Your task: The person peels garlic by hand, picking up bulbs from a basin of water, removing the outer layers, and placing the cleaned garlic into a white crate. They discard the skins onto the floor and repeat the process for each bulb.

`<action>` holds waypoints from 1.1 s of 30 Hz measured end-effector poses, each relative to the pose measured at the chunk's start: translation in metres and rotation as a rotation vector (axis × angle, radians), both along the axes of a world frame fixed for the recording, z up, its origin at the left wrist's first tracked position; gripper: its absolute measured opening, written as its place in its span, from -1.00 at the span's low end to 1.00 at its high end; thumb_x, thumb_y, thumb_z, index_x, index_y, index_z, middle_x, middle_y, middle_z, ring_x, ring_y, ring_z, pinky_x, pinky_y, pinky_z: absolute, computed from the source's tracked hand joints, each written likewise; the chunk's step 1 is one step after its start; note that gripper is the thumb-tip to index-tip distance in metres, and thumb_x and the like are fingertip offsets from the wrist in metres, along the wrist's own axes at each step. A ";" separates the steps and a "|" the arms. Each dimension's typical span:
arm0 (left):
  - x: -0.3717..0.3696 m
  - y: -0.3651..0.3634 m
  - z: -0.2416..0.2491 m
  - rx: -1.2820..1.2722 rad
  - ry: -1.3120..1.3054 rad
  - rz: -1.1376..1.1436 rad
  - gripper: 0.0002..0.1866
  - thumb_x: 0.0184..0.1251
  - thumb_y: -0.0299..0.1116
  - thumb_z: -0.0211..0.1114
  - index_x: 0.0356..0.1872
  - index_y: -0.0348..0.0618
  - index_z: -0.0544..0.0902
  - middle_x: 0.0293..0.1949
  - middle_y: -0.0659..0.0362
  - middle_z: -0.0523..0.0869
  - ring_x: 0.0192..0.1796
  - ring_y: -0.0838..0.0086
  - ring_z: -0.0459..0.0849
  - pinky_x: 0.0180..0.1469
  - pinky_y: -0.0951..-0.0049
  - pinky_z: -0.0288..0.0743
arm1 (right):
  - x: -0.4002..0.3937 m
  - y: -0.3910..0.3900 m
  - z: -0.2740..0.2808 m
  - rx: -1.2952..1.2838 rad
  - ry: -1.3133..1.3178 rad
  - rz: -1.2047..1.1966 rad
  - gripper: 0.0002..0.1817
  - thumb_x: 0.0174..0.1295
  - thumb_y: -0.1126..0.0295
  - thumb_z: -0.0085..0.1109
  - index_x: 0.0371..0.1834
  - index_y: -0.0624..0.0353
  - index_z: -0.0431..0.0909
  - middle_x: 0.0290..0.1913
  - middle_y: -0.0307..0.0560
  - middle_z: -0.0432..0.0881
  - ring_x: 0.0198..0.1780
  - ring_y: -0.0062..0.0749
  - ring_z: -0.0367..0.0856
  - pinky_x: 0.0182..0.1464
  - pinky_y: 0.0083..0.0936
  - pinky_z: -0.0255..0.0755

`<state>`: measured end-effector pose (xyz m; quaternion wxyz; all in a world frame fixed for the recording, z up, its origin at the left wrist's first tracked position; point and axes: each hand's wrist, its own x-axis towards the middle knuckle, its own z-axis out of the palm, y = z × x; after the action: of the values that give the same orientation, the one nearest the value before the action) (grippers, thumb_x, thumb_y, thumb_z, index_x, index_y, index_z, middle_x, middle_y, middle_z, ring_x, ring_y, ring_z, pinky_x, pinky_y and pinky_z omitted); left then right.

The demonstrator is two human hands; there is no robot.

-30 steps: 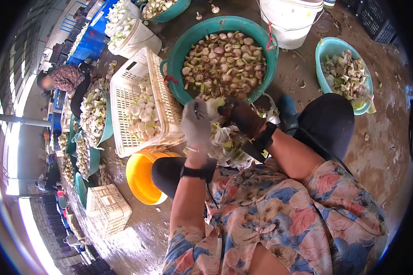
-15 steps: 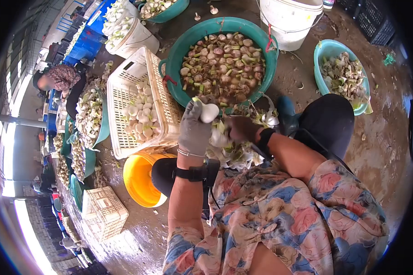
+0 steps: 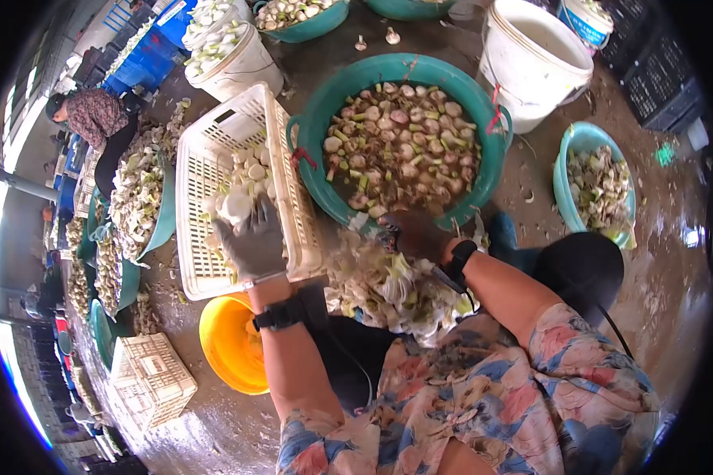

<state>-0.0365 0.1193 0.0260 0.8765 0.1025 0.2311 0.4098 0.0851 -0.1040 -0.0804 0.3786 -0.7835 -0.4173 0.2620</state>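
Note:
My left hand [image 3: 255, 245], in a grey glove, reaches over the white plastic crate [image 3: 200, 134], fingers spread. A peeled white garlic bulb [image 3: 234, 207] lies just past its fingertips, slightly blurred, above other peeled bulbs [image 3: 249, 168] in the crate. My right hand [image 3: 418, 236], in a dark glove, is closed by the near rim of the big green tub [image 3: 317, 186]; what it grips is hard to make out. Unpeeled garlic bulbs [image 3: 400, 131] fill the tub in brownish water. Below my right hand sits a heap of garlic skins [image 3: 396, 293].
A yellow bucket [image 3: 214, 348] stands at my left knee, another white crate [image 3: 152, 380] beyond it. White buckets [image 3: 531, 71] stand behind the tub. A teal basin [image 3: 566, 178] of peelings is at right. A person [image 3: 95, 119] works at far left.
My left hand has moved left from near the tub to over the crate and opened, leaving the peeled garlic bulb there. My right hand stays near the tub's rim. The view has shifted.

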 end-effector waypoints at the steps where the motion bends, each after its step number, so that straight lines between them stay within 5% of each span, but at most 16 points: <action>1: 0.004 0.005 0.001 -0.155 0.074 0.140 -0.45 0.27 0.06 0.11 -0.16 -0.37 0.43 -0.17 -0.06 0.50 -0.01 0.15 0.48 0.19 0.21 0.36 | 0.013 0.014 0.004 -0.051 -0.032 -0.033 -0.67 0.04 0.28 0.10 -0.11 0.13 0.52 -0.29 0.19 0.60 -0.18 0.07 0.56 -0.15 -0.17 0.40; 3: 0.001 0.020 -0.017 -0.094 0.011 -0.041 -0.59 0.31 0.00 0.09 -0.21 -0.22 0.45 -0.27 0.07 0.50 -0.12 0.22 0.49 0.11 0.20 0.40 | 0.038 0.045 -0.001 -0.116 -0.087 -0.025 -0.68 0.04 0.26 0.09 -0.13 0.10 0.53 -0.32 0.15 0.61 -0.25 0.05 0.58 -0.22 -0.15 0.42; 5: 0.014 0.026 -0.050 0.368 -0.092 -0.094 -0.73 0.35 -0.11 0.06 -0.26 -0.11 0.47 -0.29 0.17 0.52 -0.17 0.29 0.49 0.04 0.23 0.41 | 0.066 0.083 -0.034 -0.186 -0.179 -0.067 -0.68 0.02 0.19 0.10 -0.19 0.10 0.56 -0.33 0.14 0.62 -0.28 0.05 0.59 -0.22 -0.16 0.46; 7: 0.030 0.005 -0.014 0.135 0.083 -0.219 -0.81 0.35 -0.21 0.05 -0.23 -0.09 0.48 -0.29 0.20 0.56 -0.18 0.37 0.54 -0.06 0.29 0.45 | 0.090 0.123 -0.073 -0.335 -0.434 -0.086 -0.66 0.04 0.17 0.07 -0.28 0.20 0.61 -0.29 0.18 0.62 -0.22 0.08 0.60 -0.18 -0.13 0.47; 8: 0.035 0.004 -0.012 0.224 0.271 -0.294 -0.80 0.36 -0.23 0.03 -0.19 -0.13 0.47 -0.31 0.14 0.55 -0.16 0.33 0.57 -0.08 0.28 0.48 | 0.085 0.128 -0.028 -0.368 -0.331 -0.039 -0.64 0.06 0.17 0.08 -0.25 0.23 0.61 -0.28 0.16 0.63 -0.21 0.08 0.60 -0.13 -0.14 0.47; 11: 0.043 -0.004 -0.007 0.286 0.358 -0.391 -0.77 0.35 -0.30 0.05 -0.07 -0.17 0.46 -0.20 0.12 0.59 -0.17 0.32 0.60 -0.09 0.31 0.46 | 0.098 0.163 -0.086 -0.595 -0.251 -0.079 -0.57 0.01 0.11 0.14 -0.12 0.15 0.58 -0.13 0.18 0.60 -0.03 0.02 0.55 0.05 -0.17 0.40; 13: 0.044 -0.006 -0.011 0.306 0.335 -0.421 -0.76 0.35 -0.32 0.05 -0.03 -0.18 0.45 -0.15 0.11 0.59 -0.14 0.32 0.60 -0.08 0.32 0.45 | 0.094 0.172 -0.104 -0.773 -0.476 0.002 -0.52 -0.03 0.08 0.18 -0.07 0.13 0.56 -0.09 0.18 0.59 -0.01 -0.03 0.55 0.04 -0.15 0.41; 19: 0.047 -0.011 -0.008 0.388 0.426 -0.539 -0.69 0.38 -0.31 0.04 0.06 -0.21 0.41 -0.10 0.12 0.59 -0.11 0.38 0.59 -0.09 0.41 0.44 | 0.122 0.154 -0.148 -0.675 -0.470 0.462 -0.65 0.23 0.17 -0.08 -0.18 0.16 0.61 -0.15 0.06 0.60 -0.20 -0.13 0.58 -0.16 -0.19 0.44; 20: 0.047 -0.014 -0.006 0.403 0.433 -0.566 -0.67 0.38 -0.30 0.05 0.08 -0.23 0.40 -0.10 0.13 0.59 -0.12 0.42 0.59 -0.10 0.45 0.43 | 0.137 0.150 -0.195 -0.564 -0.380 0.339 -0.60 -0.01 0.05 0.15 -0.31 0.17 0.65 -0.14 0.07 0.62 -0.11 -0.08 0.59 -0.02 -0.25 0.43; 22: 0.044 -0.022 -0.002 0.423 0.428 -0.587 -0.67 0.37 -0.30 0.05 0.08 -0.24 0.40 -0.10 0.13 0.59 -0.12 0.43 0.59 -0.10 0.46 0.43 | 0.157 0.145 -0.218 -0.715 -0.373 0.434 -0.57 0.00 0.03 0.14 -0.26 0.17 0.64 -0.14 0.07 0.62 -0.10 -0.07 0.59 -0.02 -0.26 0.43; 25: 0.038 -0.030 0.003 0.453 0.449 -0.613 -0.67 0.37 -0.31 0.07 0.07 -0.24 0.41 -0.10 0.12 0.58 -0.13 0.44 0.59 -0.08 0.48 0.44 | 0.131 0.131 -0.126 -0.892 -0.282 0.466 -0.52 0.04 -0.01 0.12 -0.13 0.13 0.60 -0.13 0.05 0.63 -0.11 -0.08 0.59 -0.04 -0.27 0.42; 27: 0.034 -0.029 -0.009 0.609 0.371 -0.652 -0.69 0.35 -0.33 0.09 0.05 -0.23 0.41 -0.10 0.12 0.58 -0.14 0.45 0.59 -0.08 0.49 0.45 | 0.119 0.103 -0.124 -0.116 -0.627 0.376 -0.52 0.07 -0.03 0.09 -0.11 0.10 0.59 -0.18 0.01 0.64 -0.16 -0.10 0.60 -0.11 -0.25 0.42; 28: 0.033 -0.031 -0.017 0.604 0.343 -0.638 -0.70 0.33 -0.34 0.11 0.03 -0.23 0.43 -0.13 0.13 0.58 -0.15 0.46 0.59 -0.10 0.50 0.45 | 0.130 0.104 -0.127 -0.404 -0.543 0.487 -0.62 0.12 0.22 0.04 -0.09 0.27 0.52 -0.16 0.29 0.58 -0.10 0.06 0.56 -0.10 -0.18 0.40; 29: 0.035 -0.030 -0.026 0.589 0.317 -0.634 -0.72 0.32 -0.35 0.12 0.00 -0.23 0.45 -0.15 0.15 0.58 -0.15 0.46 0.59 -0.12 0.51 0.46 | 0.130 0.096 -0.108 -0.451 0.195 -0.108 -0.58 0.12 0.20 0.04 -0.07 0.31 0.47 -0.22 0.32 0.57 -0.13 0.08 0.56 -0.13 -0.19 0.42; 31: 0.048 -0.021 -0.073 1.268 0.491 -0.487 -0.76 0.29 -0.36 0.14 -0.07 -0.21 0.49 -0.20 0.18 0.58 -0.17 0.47 0.59 -0.19 0.53 0.48 | 0.110 0.078 -0.085 -0.091 -0.214 -0.216 -0.61 0.16 0.16 -0.02 -0.18 0.32 0.50 -0.25 0.30 0.58 -0.17 0.10 0.55 -0.15 -0.18 0.40; 33: 0.046 -0.036 -0.041 0.745 0.413 -0.650 -0.77 0.28 -0.35 0.14 -0.10 -0.20 0.52 -0.24 0.19 0.58 -0.19 0.48 0.60 -0.22 0.55 0.47 | 0.107 0.063 -0.057 -0.220 -0.160 -0.110 -0.65 0.13 0.19 0.02 -0.16 0.25 0.52 -0.30 0.27 0.58 -0.23 0.06 0.58 -0.21 -0.19 0.40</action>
<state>0.0096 0.0833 -0.0153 0.7987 0.5514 0.1938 0.1430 0.1920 -0.0415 -0.1373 0.2695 -0.8603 -0.3714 0.2218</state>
